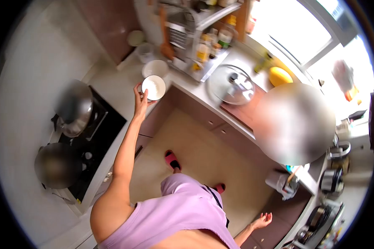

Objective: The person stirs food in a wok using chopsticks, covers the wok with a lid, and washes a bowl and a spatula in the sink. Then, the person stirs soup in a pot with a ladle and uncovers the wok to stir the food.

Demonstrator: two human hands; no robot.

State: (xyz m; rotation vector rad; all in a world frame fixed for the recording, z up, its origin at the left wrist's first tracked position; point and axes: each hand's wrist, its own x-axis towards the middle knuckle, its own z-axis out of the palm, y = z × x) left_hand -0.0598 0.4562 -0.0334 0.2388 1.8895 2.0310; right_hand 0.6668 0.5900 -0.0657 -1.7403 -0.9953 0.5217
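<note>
My left hand (142, 100) grips a small white bowl (154, 88) by its rim and side, with something pale inside that I cannot make out. The bowl is at the counter's front edge, just in front of a larger pale bowl (155, 69). Whether it touches the counter is hard to tell. My right hand (262, 220) hangs low by the lower cabinets at the right, fingers loosely curled and apart, holding nothing.
A stove (96, 137) with pans stands at the left. A glass lid (232, 84), a cutting board (243, 110) and a yellow object (280, 76) lie on the right-hand counter. A rack (195, 50) with bottles fills the corner. A bag (283, 184) hangs at the right.
</note>
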